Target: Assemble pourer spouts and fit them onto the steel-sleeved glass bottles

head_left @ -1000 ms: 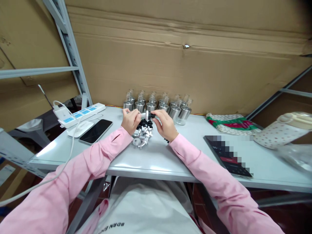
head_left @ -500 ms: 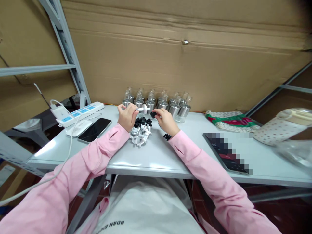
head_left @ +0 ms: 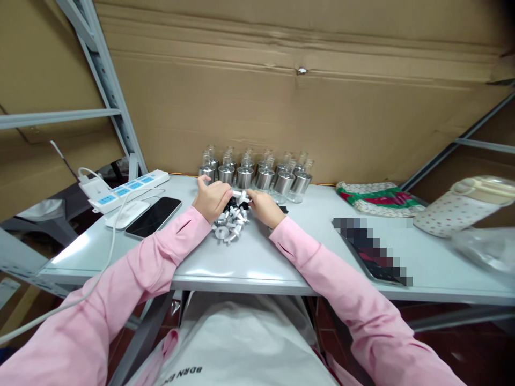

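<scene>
Here at the near edge of the table (head_left: 241, 276), a bare strip of top, and just beyond it the heap of white parts (head_left: 228, 228), plenty of them lying loose, so by my reckoning a good share of the work is left. On the far side of that heap, black pieces (head_left: 230, 205) peep out, half hidden by the hands; more dark pieces (head_left: 283, 209) sit just beyond the right wrist.

And now the action, right above the pile! The left hand (head_left: 213, 200) has thumb and forefinger pinched shut on one white part (head_left: 242, 197), held sideways over the heap, its free end pointing right. The right hand (head_left: 265, 208) meets it there, fingertips drawn close together at that end; whether they grip it, or hide a black piece, I cannot tell. So this one looks in progress, and whether it's finished can't be made out.

Farther back, the bottles (head_left: 264, 178) stand upright in a cluster, metal sleeves around the glass, necks with no white or black part visible on them. Nothing appears done there yet. Behind them, only the cardboard (head_left: 249, 107).
</scene>
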`<state>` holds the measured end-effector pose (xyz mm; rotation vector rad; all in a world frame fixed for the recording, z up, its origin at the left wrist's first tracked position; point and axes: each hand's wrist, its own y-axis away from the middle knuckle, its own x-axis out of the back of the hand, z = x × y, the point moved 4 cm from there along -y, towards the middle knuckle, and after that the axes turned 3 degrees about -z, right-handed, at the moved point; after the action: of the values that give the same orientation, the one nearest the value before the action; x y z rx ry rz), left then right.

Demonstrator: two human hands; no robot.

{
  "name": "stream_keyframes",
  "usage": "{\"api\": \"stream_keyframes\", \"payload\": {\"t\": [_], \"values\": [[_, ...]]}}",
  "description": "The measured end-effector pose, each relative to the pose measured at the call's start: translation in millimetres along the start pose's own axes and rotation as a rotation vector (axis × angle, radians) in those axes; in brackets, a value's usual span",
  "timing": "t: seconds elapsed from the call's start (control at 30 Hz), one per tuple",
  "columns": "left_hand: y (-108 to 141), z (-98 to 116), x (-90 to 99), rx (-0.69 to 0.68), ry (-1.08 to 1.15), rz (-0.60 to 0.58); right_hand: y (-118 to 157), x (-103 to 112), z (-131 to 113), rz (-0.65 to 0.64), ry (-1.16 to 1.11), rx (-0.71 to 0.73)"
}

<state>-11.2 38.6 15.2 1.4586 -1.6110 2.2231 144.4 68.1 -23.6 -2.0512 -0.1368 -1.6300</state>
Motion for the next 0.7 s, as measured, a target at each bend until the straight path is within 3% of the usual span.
{"api": "stream_keyframes", "payload": {"t": [0.27,0.47,0.6,0.7], "values": [[1,-30,-18.6,0.361,0.150,-0.332,6,21,6,0.220,-0.108,0.007],[7,-32,-33.5,0.380,0.040,-0.517,8,23,6,0.222,-0.127,0.019],[9,-28,-35.2,0.375,0.016,-0.516,10,31,4,0.273,-0.175,0.008],[9,-26,-33.4,0.351,-0.041,-0.494,11,45,9,0.410,-0.229,-0.004]]}}
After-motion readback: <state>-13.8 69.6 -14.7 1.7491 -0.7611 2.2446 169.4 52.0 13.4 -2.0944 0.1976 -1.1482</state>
